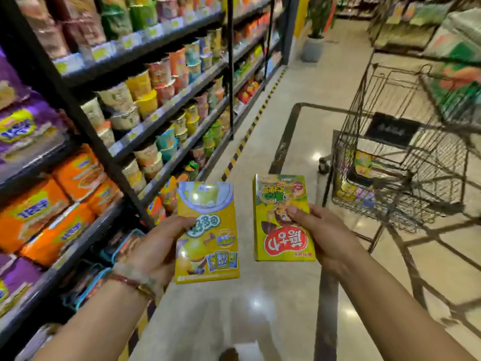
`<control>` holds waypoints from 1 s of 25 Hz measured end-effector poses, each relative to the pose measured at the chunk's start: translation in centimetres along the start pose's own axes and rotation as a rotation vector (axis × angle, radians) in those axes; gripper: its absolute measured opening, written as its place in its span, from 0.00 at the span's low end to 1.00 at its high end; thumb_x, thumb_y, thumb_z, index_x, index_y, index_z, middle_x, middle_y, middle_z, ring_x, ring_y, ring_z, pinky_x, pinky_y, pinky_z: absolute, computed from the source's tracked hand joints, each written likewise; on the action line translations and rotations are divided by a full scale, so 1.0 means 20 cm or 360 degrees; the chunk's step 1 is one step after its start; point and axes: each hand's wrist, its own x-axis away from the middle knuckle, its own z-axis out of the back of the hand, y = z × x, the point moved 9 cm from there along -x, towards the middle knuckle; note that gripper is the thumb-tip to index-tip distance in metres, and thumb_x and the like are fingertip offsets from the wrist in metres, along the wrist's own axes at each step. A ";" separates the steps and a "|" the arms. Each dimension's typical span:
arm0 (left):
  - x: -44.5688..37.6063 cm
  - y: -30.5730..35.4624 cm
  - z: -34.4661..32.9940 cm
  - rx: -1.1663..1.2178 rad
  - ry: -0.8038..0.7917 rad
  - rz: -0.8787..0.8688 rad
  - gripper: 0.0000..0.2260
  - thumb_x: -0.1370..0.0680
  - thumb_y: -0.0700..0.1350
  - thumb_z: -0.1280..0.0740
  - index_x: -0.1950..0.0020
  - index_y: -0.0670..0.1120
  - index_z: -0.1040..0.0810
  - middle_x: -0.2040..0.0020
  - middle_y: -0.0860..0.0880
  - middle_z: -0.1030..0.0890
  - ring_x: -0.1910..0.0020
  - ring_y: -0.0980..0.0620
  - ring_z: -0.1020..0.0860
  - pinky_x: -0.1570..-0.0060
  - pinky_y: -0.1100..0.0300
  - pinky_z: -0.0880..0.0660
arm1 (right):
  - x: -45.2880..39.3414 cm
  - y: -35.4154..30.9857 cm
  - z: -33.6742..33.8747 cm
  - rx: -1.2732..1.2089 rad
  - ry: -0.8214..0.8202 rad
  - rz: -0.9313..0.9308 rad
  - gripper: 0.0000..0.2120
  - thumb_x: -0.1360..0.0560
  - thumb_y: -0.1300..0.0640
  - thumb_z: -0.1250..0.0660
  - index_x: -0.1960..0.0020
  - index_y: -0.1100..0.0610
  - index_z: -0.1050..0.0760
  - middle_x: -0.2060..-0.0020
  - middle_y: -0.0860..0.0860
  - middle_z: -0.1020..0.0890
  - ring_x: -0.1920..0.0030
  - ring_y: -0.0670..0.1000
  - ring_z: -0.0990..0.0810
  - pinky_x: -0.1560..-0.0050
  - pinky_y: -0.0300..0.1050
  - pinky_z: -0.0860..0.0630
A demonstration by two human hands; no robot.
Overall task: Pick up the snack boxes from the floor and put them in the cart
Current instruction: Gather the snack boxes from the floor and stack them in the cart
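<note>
Above floor, two yellow snack boxes [207, 231]

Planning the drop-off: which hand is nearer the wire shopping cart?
Right. The right hand, holding the yellow-green snack box, is just left of the wire shopping cart. The left hand, holding the yellow snack box, is farther left, by the shelves.

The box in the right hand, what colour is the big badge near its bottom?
Red with white lettering, on the yellow-green snack box in the right hand; head view.
</note>
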 end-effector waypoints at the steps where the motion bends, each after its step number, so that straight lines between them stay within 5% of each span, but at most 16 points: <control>1: -0.10 0.04 -0.09 -0.0065 -0.0064 0.0032 0.25 0.34 0.41 0.34 0.38 0.34 0.27 0.46 0.34 0.19 0.52 0.37 0.18 0.60 0.39 0.21 | -0.03 -0.04 0.07 -0.0056 0.0090 0.0022 0.17 0.33 0.57 0.30 0.47 0.64 0.23 0.57 0.60 0.16 0.65 0.54 0.17 0.63 0.46 0.19; 7: -0.53 0.11 -0.63 -0.0344 -0.0425 0.0150 0.20 0.31 0.41 0.35 0.40 0.37 0.24 0.54 0.38 0.16 0.62 0.44 0.16 0.61 0.45 0.19 | -0.09 -0.15 0.52 -0.0322 0.0559 0.0076 0.16 0.32 0.58 0.30 0.46 0.63 0.24 0.59 0.59 0.15 0.66 0.53 0.17 0.64 0.46 0.18; 10: -0.69 0.04 -0.89 -0.0437 -0.0527 0.0251 0.16 0.28 0.41 0.34 0.41 0.38 0.24 0.51 0.38 0.17 0.59 0.42 0.17 0.58 0.41 0.20 | -0.08 -0.19 0.78 -0.0389 0.0733 0.0106 0.18 0.34 0.56 0.30 0.46 0.62 0.23 0.56 0.60 0.15 0.63 0.54 0.16 0.61 0.47 0.18; 15: -0.94 -0.08 -1.41 -0.0538 -0.0703 0.0295 0.10 0.23 0.40 0.39 0.59 0.42 0.18 0.61 0.42 0.16 0.67 0.46 0.17 0.68 0.49 0.19 | -0.14 -0.31 1.26 -0.0521 0.0938 0.0170 0.22 0.36 0.54 0.29 0.45 0.63 0.23 0.56 0.59 0.15 0.65 0.53 0.16 0.68 0.44 0.19; 21: -1.24 -0.26 -2.05 -0.0576 -0.0711 0.0368 0.12 0.23 0.42 0.39 0.45 0.41 0.20 0.52 0.41 0.16 0.59 0.44 0.16 0.59 0.46 0.19 | -0.39 -0.55 1.91 -0.0547 0.1013 0.0185 0.22 0.36 0.54 0.29 0.44 0.63 0.23 0.56 0.59 0.15 0.65 0.53 0.16 0.68 0.44 0.19; 25: -1.38 -0.34 -2.41 -0.0497 -0.0759 0.0475 0.12 0.28 0.43 0.37 0.49 0.41 0.19 0.55 0.41 0.15 0.61 0.44 0.16 0.66 0.45 0.19 | -0.55 -0.73 2.24 -0.0439 0.0989 0.0203 0.13 0.30 0.56 0.31 0.48 0.61 0.22 0.60 0.57 0.15 0.66 0.52 0.16 0.66 0.44 0.18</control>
